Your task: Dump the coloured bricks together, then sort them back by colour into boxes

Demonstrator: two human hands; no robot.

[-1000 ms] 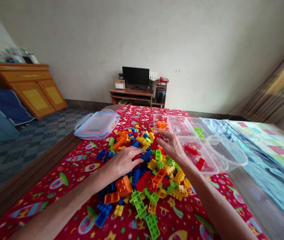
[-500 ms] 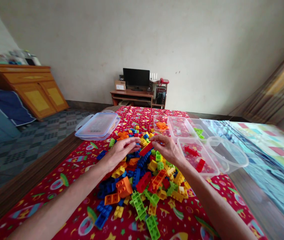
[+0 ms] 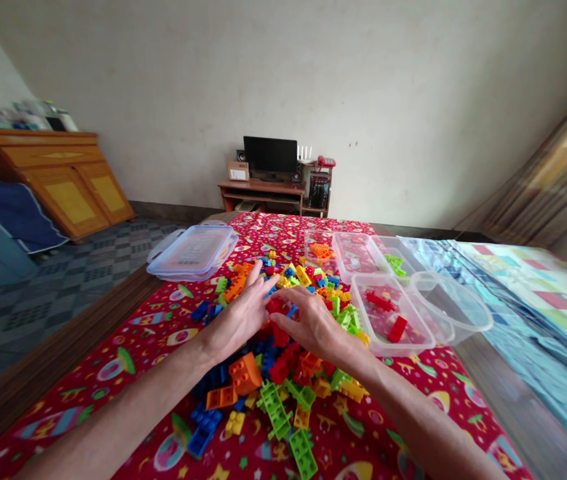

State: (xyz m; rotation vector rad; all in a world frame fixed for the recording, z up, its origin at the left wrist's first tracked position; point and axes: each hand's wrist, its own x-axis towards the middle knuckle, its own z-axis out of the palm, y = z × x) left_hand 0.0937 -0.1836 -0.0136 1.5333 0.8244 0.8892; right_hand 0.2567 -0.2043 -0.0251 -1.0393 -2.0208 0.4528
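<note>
A heap of toy building bricks (image 3: 246,373) in red, blue, yellow, green and orange lies on a red patterned cloth. Over its middle, my left hand (image 3: 240,317) is open, fingers stretched and spread, with nothing seen in it. Close beside it, my right hand (image 3: 310,323) curls its fingers and thumb around a red brick (image 3: 276,305), partly hidden by the fingers. More red bricks (image 3: 286,363) show just below the right hand. The fingertips of both hands nearly meet.
Right of the heap stand clear plastic boxes: one with red bricks (image 3: 397,329), one with green bricks (image 3: 394,265), one with orange bricks (image 3: 322,251). A round clear tub (image 3: 480,320) stands at the far right. Stacked box lids (image 3: 193,250) lie at the left.
My right hand has moved left and nearer to me, with the red brick at its fingers. My left hand has turned, its fingers now spread and pointing up.
</note>
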